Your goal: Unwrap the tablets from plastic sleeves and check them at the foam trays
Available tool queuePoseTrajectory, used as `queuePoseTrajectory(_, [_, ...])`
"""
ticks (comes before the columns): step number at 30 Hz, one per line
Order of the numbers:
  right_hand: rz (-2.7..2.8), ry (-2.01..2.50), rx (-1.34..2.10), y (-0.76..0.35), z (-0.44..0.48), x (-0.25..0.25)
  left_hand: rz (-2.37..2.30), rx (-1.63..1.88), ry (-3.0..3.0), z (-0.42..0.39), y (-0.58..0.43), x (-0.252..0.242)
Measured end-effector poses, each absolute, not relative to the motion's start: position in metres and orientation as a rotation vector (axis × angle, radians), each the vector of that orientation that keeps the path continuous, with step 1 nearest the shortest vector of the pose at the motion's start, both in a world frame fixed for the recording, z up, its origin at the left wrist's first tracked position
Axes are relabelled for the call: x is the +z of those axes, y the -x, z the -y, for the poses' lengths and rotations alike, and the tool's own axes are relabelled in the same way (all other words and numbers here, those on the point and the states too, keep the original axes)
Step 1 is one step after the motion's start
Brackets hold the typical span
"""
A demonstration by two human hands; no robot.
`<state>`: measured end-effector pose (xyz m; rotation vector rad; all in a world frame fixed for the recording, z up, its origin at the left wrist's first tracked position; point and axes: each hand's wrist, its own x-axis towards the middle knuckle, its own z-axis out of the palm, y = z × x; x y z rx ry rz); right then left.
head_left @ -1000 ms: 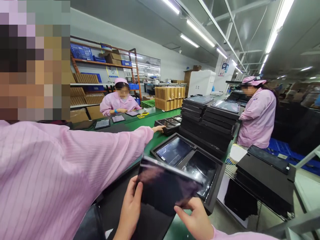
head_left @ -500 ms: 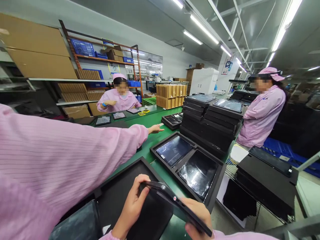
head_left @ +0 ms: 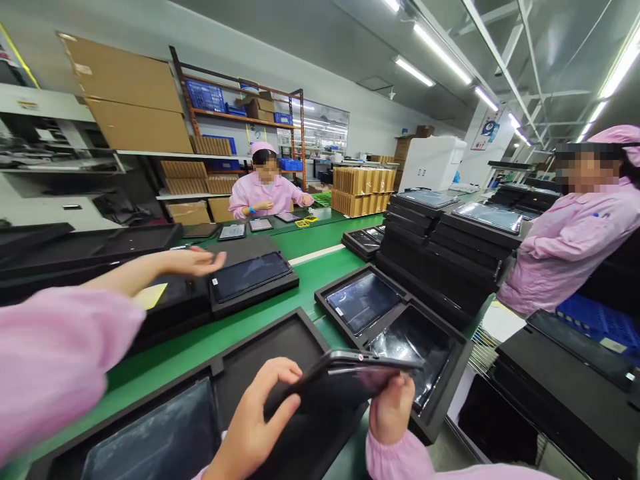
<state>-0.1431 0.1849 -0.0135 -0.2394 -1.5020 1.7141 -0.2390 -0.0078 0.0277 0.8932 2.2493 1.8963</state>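
My left hand [head_left: 255, 417] grips one end of a dark tablet [head_left: 353, 361], thumb and fingers pinching its edge. Closed on the opposite end is my right hand [head_left: 393, 408]. The tablet is tilted, with its thin side edge towards me and a small red-and-white dot on it. Below lies a black foam tray [head_left: 225, 364]; a tablet [head_left: 155, 437] rests in its left compartment, while the right compartment shows its black floor. Just right stands another black tray [head_left: 345, 337] with two tablets, one under shiny film.
A co-worker's arm [head_left: 145, 273] in a pink sleeve reaches in from the left, over stacked trays bearing a tablet [head_left: 250, 275]. Tall tray stacks [head_left: 435, 260] stand at the back right. Two people in pink are beyond the green bench [head_left: 320, 260]. A rack with black trays [head_left: 565, 393] is at right.
The tablet in my hands has turned, so its edge lies closer to level and more of its underside shows. The co-worker's arm has drawn back left. My view has shifted left.
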Motion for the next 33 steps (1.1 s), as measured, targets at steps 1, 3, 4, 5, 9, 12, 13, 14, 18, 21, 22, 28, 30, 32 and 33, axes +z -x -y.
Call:
queuePoseTrajectory(1, [1.424, 0.198, 1.698, 0.157, -0.186, -0.009, -2.327, 1.856, -0.975, 0.015, 0.233, 0.027])
queuePoseTrajectory(3, [1.323, 0.059, 1.692, 0.185, -0.184, 0.004, -2.506, 1.784, -1.104, 0.026, 0.217, 0.024])
queuePoseTrajectory(4, [1.311, -0.028, 1.713, 0.198, -0.181, 0.012, -2.583, 1.745, -1.173, 0.028, 0.208, 0.023])
queuePoseTrajectory(5, [1.316, -0.118, 1.743, 0.21, -0.179, 0.02, -2.65, 1.719, -1.245, 0.028, 0.2, 0.024])
queuePoseTrajectory(9, [1.418, -0.492, 1.876, 0.245, -0.169, 0.041, -2.878, 1.586, -1.475, 0.019, 0.173, 0.029])
queuePoseTrajectory(12, [1.476, -0.686, 1.961, 0.259, -0.166, 0.044, -3.098, 1.463, -1.407, 0.01, 0.161, 0.031])
queuePoseTrajectory(13, [1.486, -0.719, 1.987, 0.261, -0.166, 0.043, -3.143, 1.434, -1.372, 0.009, 0.159, 0.03])
queuePoseTrajectory(14, [1.494, -0.741, 2.012, 0.262, -0.166, 0.042, -3.179, 1.41, -1.342, 0.008, 0.157, 0.028])
queuePoseTrajectory(18, [1.534, -0.755, 2.085, 0.262, -0.166, 0.042, -3.252, 1.332, -1.301, 0.01, 0.152, 0.013])
queuePoseTrajectory(21, [1.55, -0.757, 2.101, 0.263, -0.166, 0.044, -3.244, 1.318, -1.308, 0.012, 0.152, 0.005])
queuePoseTrajectory(22, [1.553, -0.761, 2.102, 0.264, -0.166, 0.044, -3.242, 1.32, -1.306, 0.012, 0.152, 0.004])
queuePoseTrajectory(28, [1.563, -0.771, 2.099, 0.268, -0.164, 0.042, -3.25, 1.483, -1.174, 0.006, 0.148, 0.011])
queuePoseTrajectory(30, [1.571, -0.761, 2.102, 0.268, -0.164, 0.042, -3.245, 1.544, -1.115, 0.005, 0.146, 0.014])
queuePoseTrajectory(32, [1.576, -0.755, 2.103, 0.269, -0.163, 0.042, -3.251, 1.558, -1.076, 0.004, 0.146, 0.015])
queuePoseTrajectory(33, [1.579, -0.754, 2.104, 0.269, -0.162, 0.042, -3.26, 1.548, -1.061, 0.004, 0.145, 0.015])
